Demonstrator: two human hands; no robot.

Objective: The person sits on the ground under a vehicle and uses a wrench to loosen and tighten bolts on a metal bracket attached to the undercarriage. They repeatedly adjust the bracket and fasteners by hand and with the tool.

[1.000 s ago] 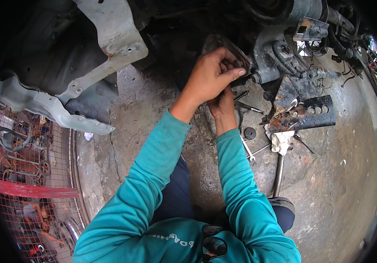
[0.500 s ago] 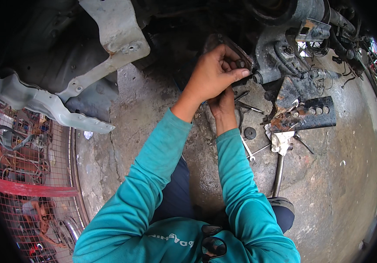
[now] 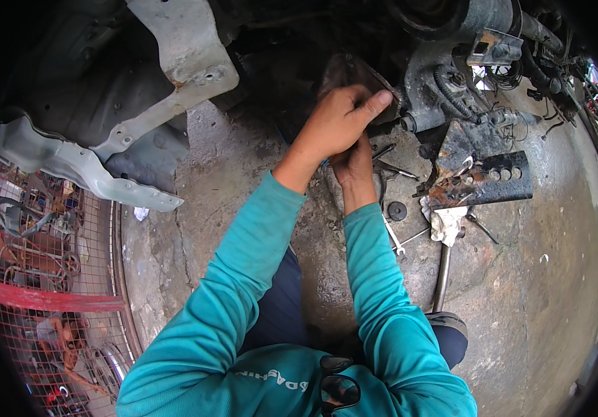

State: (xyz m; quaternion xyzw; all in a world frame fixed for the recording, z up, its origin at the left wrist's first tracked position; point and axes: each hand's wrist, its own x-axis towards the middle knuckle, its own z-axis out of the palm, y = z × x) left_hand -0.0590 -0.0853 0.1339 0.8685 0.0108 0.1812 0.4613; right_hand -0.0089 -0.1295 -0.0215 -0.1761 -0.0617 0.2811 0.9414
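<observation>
In front of a dark, rusty metal plate (image 3: 361,68) under the vehicle, my left hand (image 3: 340,121) has its fingers curled and its thumb stretched up to the right. What those fingers close on, if anything, is hidden. My right hand (image 3: 356,167) reaches up just beneath the left one; its fingers are out of sight behind the left hand. To the right of both hands stands a grey metal casting (image 3: 427,76) with a ribbed black hose (image 3: 449,94). An open-end wrench (image 3: 395,240) and a black round disc (image 3: 397,210) lie on the floor close to my right wrist.
A rusty black bracket with holes (image 3: 493,182) sits to the right, above a white rag (image 3: 446,226) and a steel bar (image 3: 442,278). Pale sheet-metal body parts (image 3: 194,69) hang at upper left. Beyond a red wire fence (image 3: 55,299) at left, a person (image 3: 62,337) is visible.
My left thumb has swung upward, and the left fingers have turned out of view. A small dark part seen beside them before no longer shows. The right hand stays in place.
</observation>
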